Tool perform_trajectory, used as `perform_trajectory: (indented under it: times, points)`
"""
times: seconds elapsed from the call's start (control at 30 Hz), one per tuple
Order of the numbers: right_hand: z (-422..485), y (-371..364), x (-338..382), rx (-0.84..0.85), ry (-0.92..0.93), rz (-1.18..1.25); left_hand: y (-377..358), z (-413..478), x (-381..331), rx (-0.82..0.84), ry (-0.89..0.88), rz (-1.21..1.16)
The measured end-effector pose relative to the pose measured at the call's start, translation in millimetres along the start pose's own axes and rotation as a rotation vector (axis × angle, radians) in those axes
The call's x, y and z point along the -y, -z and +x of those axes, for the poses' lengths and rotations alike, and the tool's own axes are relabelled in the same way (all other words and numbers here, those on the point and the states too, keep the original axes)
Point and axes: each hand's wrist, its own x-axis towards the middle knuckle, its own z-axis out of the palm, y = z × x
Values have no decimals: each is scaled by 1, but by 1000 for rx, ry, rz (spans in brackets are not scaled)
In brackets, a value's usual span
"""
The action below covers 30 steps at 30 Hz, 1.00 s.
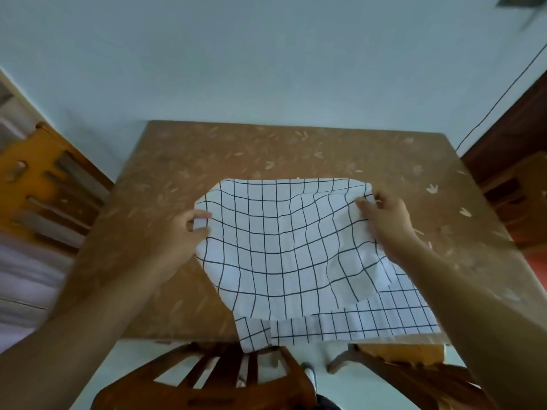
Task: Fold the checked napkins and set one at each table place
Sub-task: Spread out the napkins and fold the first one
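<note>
While no folded napkin lies at any place I can see, I judge the job barely begun. The brown leaf-patterned worktop [266, 149] shows bare across its far half and along both sides, so every setting is yet to be laid. Wooden chairs mark the places: a left chair [35, 184], a near chair [207, 380] right below me, a second near chair [399, 368] beside it, and part of a right chair [509, 184]. At the near right of the worktop lies the waiting napkin [384, 318], flat and unfolded, one corner drooping over the near edge. Whether it is one cloth or several stacked, I cannot tell. Above it, overlapping its far part, is the held napkin [281, 241], opened out and sagging in the middle between my two grips, with no crease in it yet. Whether its far edge touches the worktop is unclear. My left grip [183, 235] pinches the left edge between thumb and fingers, and my right grip [384, 217] pinches the far right corner the same way. So what is left is nearly all of it: the first fold of this cloth, the rest of its folds, the setting down, then the same again for each remaining place.
</note>
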Motion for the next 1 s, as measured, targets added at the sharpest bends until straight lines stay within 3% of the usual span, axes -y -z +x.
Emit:
perform_trajectory:
  times: [0.17, 0.33, 0.53, 0.7, 0.9, 1.0]
  points:
    - [-35, -33, 46, 74, 126, 27, 17, -13, -22, 98, -109, 90]
    - [-70, -66, 98, 254, 193, 74, 23, -39, -54, 225, -173, 45]
    - [-117, -99, 135, 486, 286, 69, 16, -60, -89, 310, -213, -260]
    - [-130, -98, 129, 621, 159, 209, 20, -60, -85, 285, -185, -328]
    - [-126, -102, 119, 560, 116, 301, 25, -55, -81, 239, -171, -211]
    - [-112, -102, 110, 376, 201, 173, 31, -53, -81, 233, -185, -141]
